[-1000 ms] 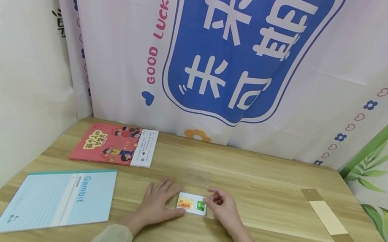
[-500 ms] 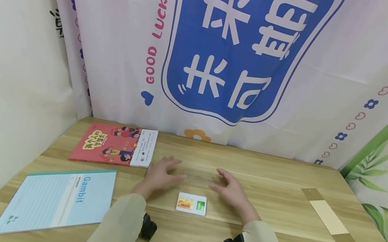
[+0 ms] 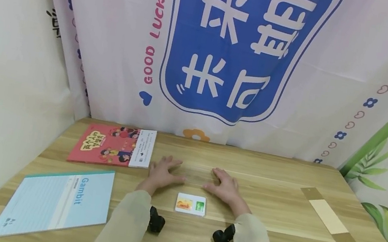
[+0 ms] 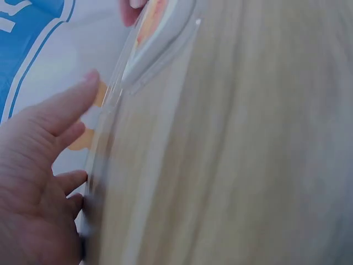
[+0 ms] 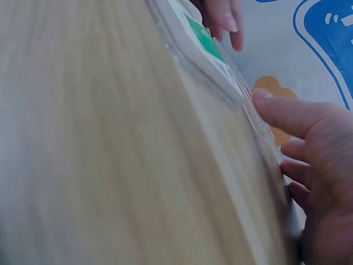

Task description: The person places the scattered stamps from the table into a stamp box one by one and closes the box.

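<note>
A small white case [image 3: 190, 204] with an orange and a green picture on its top lies on the wooden table. Just beyond it is a thin transparent plastic piece [image 3: 196, 177], hard to make out against the wood. My left hand [image 3: 162, 174] is at its left side, thumb towards it and fingers spread. On the opposite side is my right hand [image 3: 225, 187], thumb and fingers apart as well. Both wrist views show loosely extended fingers near the clear edge; whether the fingertips touch it cannot be told.
A red book [image 3: 109, 145] lies at the back left, with a light blue notebook [image 3: 57, 201] nearer the front. To the right is a cream strip with brown ends [image 3: 329, 218]. A printed curtain [image 3: 193, 125] hangs behind the table.
Both hands have left the white case and moved forward to either side of the transparent piece. In the last half second the right hand has come slightly further left.
</note>
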